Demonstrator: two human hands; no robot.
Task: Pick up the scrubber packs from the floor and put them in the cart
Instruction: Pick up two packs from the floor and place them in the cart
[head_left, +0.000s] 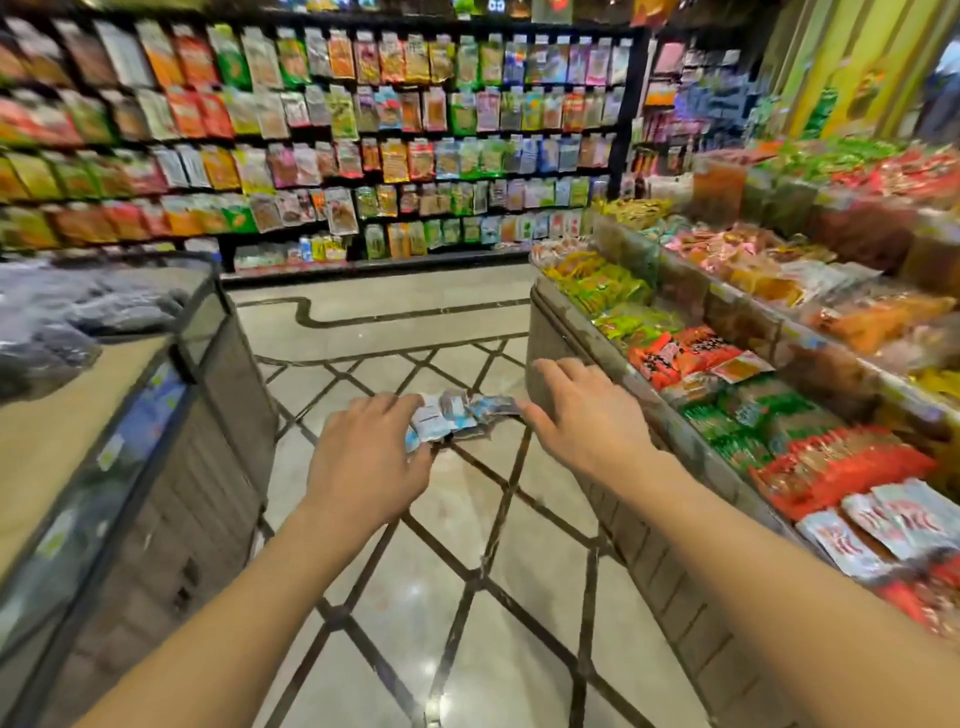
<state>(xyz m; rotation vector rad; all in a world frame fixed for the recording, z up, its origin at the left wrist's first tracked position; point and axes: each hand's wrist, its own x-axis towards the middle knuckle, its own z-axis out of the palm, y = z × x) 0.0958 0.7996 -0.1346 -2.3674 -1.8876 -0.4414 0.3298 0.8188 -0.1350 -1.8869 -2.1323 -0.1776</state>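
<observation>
L hand (363, 457) fingers (402, 404) curl over the near end of a small heap of white-and-blue plastic scrubber packs (460, 415); looks like a grip on the pack at the L edge, tho blur makes the exact hold hard to read. R hand (576, 415) fingers (535, 415) are spread & fairly straight, tips right at the R end of the heap, touching or just short of it, can't tell which. Nothing in the R hand.

Packs lie in a loose overlapping clump on the floor, between the 2 hands, approx mid-aisle. Labels too blurred to read.

Both forearms bare, reaching fwd & down from the bottom corners of the view.

Floor (467, 613) is glossy beige tile w/ dark diagonal lines forming a diamond grid, plus a dark curved border line further off.

L of the aisle: low grey-panelled display bin w/ glass edge (197, 395), tan top surface, dark grey bagged goods piled at its far L end. R of the aisle: long grey-panelled display bin (587, 332) holding snack packets in rows, yellow, green, orange, red & white ones. Far end of the aisle: tall black wall shelving (363, 135) w/ hanging multicolour packets, several rows, wall to wall.
</observation>
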